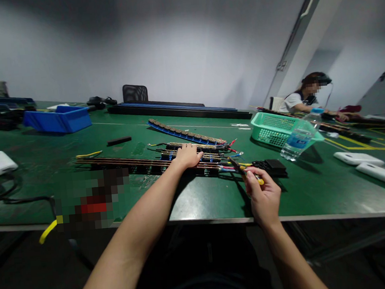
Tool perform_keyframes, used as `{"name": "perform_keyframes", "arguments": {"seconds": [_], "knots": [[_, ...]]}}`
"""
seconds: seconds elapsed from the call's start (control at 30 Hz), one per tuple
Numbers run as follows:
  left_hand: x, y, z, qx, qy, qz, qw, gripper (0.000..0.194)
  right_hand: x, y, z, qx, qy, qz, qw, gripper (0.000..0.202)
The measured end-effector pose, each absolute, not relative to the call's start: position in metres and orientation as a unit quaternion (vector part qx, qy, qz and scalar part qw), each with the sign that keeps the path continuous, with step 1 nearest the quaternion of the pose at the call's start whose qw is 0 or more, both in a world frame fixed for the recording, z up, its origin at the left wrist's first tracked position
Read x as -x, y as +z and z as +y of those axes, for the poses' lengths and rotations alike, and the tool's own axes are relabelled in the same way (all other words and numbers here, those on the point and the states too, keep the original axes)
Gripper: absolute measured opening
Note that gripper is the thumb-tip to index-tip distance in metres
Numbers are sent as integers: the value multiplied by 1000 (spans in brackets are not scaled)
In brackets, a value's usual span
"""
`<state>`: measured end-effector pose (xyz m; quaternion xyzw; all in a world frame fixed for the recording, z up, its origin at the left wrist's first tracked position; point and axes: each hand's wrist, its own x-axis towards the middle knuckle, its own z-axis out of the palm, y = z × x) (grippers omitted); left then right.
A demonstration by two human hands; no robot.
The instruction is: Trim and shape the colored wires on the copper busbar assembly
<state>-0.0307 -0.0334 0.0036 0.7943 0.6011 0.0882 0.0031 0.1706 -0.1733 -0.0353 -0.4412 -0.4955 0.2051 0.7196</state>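
Note:
My left hand lies over a long black rail assembly with thin copper-coloured bars, its fingers spread across the top and the thumb out to the right. Near the assembly's right end, my right hand is closed around a slim dark tool with a yellow part on its handle; its exact kind is unclear. The tool's dark tip points up and left towards red, blue and yellow wires. Just beyond the right fingers sits a black connector block. Behind my left hand rests a curved blue strip with copper-coloured bars.
A green basket and a water bottle stand to the right, with white devices beyond. At the left are a blue bin and cables. Long dark rails lie at the back. A co-worker sits far right.

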Motion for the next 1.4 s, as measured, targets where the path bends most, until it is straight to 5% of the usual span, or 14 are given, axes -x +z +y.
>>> {"name": "perform_keyframes", "arguments": {"seconds": [0.47, 1.4], "knots": [[31, 4, -34, -797, 82, 599, -3, 57, -170, -24, -169, 409, 315, -320, 795, 45], [30, 6, -35, -794, 85, 602, 11, 54, -157, -23, -210, 377, 220, -392, 810, 28]]}}
